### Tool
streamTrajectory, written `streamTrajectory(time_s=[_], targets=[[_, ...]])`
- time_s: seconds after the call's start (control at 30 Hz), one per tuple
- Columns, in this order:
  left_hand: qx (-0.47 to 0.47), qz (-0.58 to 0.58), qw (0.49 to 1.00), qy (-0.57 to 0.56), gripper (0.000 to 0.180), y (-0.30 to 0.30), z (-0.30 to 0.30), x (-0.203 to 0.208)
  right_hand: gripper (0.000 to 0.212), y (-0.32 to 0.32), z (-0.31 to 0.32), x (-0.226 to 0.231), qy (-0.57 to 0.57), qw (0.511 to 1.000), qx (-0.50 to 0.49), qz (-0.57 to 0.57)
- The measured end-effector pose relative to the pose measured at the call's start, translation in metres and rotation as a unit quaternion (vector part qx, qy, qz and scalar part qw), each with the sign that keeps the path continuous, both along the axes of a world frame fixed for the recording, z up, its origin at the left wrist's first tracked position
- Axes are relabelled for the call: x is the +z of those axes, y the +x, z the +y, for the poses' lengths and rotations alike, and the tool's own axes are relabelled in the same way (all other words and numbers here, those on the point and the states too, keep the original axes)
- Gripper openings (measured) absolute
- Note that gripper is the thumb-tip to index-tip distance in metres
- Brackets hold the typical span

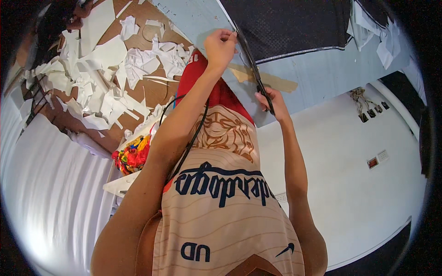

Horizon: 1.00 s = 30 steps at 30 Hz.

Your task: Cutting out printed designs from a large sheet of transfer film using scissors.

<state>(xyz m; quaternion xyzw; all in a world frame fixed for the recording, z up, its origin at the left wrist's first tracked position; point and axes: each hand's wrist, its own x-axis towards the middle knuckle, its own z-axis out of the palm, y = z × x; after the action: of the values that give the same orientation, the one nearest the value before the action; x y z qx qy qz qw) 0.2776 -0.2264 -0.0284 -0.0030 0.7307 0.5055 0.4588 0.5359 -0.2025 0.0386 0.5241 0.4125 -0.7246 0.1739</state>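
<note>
A long, narrow, glossy-looking black strip [251,60] is held along the near edge of a flat, light-blue tabletop [331,76], slanting from the upper middle of the view down to the right. Its upper part is pinched, by appearance, between the thumb and fingertips of the left hand [221,48]; how firmly it is gripped cannot be told. The lower part is held by the right hand [272,103], with the fingers closed narrowly around it and a short tail left projecting past them. Whether cloth or thin plastic is involved cannot be settled. Little weight is judged to be carried; the strip is drawn nearly straight, so stiffness cannot be separated from tension. Some slipping at the smooth surface might be expected, and twisting if one end is released. Hold is judged best taken close to each end, with the flat faces pinched rather than the edges. A dark, patterned, soft-looking black cloth with a pale printed border [294,27] is spread beside it, and a flat tan strip [283,83] is seen underneath.
</note>
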Motion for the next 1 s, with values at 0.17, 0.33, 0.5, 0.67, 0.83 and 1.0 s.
streamTrajectory(time_s=[0.17,0.33,0.5,0.67,0.83,1.0], targets=[[-0.011,-0.013,1.0,0.006,0.022,0.0,-0.002,0.0,0.034,-0.017,0.002,0.005,0.042,0.998,0.015,-0.032],[0.003,-0.017,1.0,0.017,0.021,0.001,-0.004,0.0,0.034,-0.019,-0.001,0.009,0.042,0.997,0.005,-0.06],[-0.001,-0.018,1.0,0.017,0.02,0.002,-0.005,0.002,0.034,-0.018,-0.004,0.008,0.095,0.995,-0.007,-0.042],[-0.019,0.009,1.0,0.023,0.02,0.001,-0.006,0.004,0.034,-0.012,0.005,0.011,0.058,0.995,0.02,-0.074],[-0.004,-0.012,0.999,0.032,0.021,0.005,-0.006,0.003,0.034,-0.01,0.005,0.007,0.025,0.999,-0.012,-0.034],[0.025,0.026,0.999,0.036,0.02,0.002,-0.006,0.011,0.034,-0.016,0.01,0.005,0.03,0.999,0.015,-0.015]])
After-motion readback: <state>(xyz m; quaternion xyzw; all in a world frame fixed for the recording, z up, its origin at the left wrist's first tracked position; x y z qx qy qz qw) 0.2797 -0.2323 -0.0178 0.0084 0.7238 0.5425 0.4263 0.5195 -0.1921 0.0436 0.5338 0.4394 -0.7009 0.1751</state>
